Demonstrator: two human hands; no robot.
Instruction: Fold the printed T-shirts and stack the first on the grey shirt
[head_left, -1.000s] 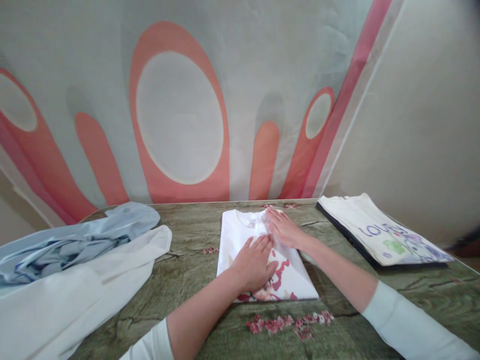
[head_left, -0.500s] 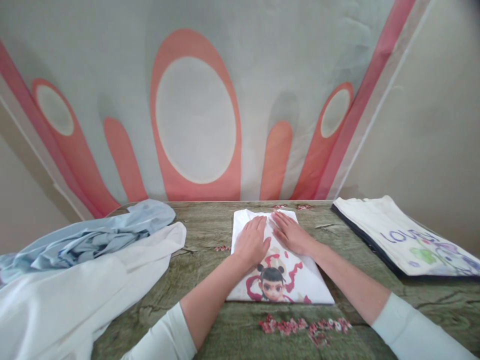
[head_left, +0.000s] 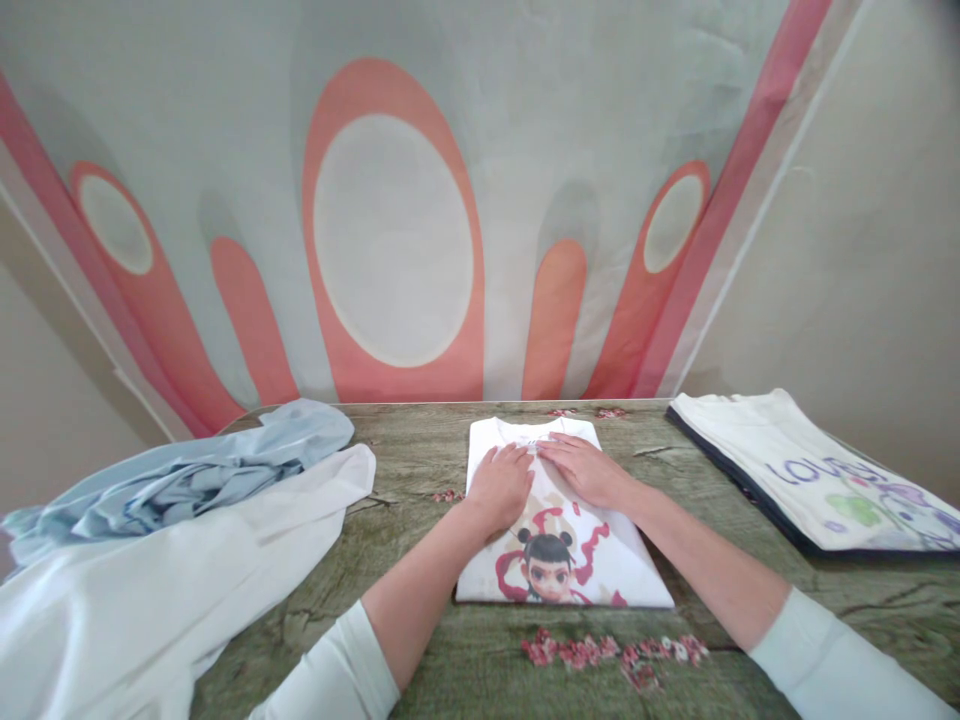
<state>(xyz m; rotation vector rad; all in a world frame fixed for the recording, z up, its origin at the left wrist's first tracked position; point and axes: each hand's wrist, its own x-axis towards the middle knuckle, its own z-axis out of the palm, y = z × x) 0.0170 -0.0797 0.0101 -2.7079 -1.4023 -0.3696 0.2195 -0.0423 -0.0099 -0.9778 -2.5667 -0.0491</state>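
Note:
A white T-shirt [head_left: 630, 565], folded into a neat block, lies on the table in front of me. Its collar points away from me, and a cartoon figure with black hair buns and red ribbons is printed on the front. My left hand [head_left: 502, 487] rests flat on the upper left part of the shirt, fingers stretched out. Across from it my right hand [head_left: 589, 468] lies flat just below the collar, fingertips pointing left. Both palms press on the cloth without gripping it.
On the left lie a crumpled light blue garment [head_left: 247, 465] and a white garment [head_left: 187, 570]. To the right is a stack of folded clothes with a white printed top [head_left: 795, 440]. The wood-patterned table [head_left: 420, 440] meets a grey and pink wall covering [head_left: 510, 150] behind.
Both hands have slid slightly towards me on the shirt, uncovering more of the collar. The right hand has turned, its fingers now pointing more to the left.

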